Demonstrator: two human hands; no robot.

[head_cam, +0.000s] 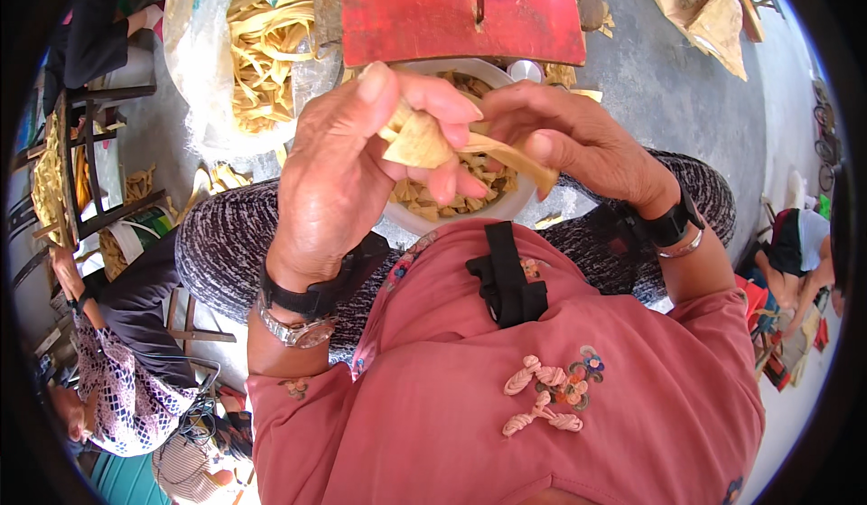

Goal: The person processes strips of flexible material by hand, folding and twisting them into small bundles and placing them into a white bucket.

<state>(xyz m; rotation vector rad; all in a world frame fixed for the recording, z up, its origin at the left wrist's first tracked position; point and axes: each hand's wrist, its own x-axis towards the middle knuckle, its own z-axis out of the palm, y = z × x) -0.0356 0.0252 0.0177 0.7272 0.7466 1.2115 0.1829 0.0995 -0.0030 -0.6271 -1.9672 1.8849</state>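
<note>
My left hand (339, 159) grips a pale yellow, flat plant-like strip (420, 140), which is folded into a wide loop between the thumb and fingers. The strip's tail slants down to the right, into my right hand (576, 136). There the thumb lies along its edge and the fingers curl behind it, partly hidden and blurred. Below both hands, between my knees, is a white basin (525, 200) with many small folded yellow pieces (440, 203) in it. The hands cover part of its rim.
A red board (433, 14) stands just beyond the basin. To its left, a clear plastic bag (196, 71) holds long yellow strips (271, 51). A white cup (525, 71) sits by the basin. Brown paper sacking (698, 10) lies at upper right. A person (129, 390) sits at left.
</note>
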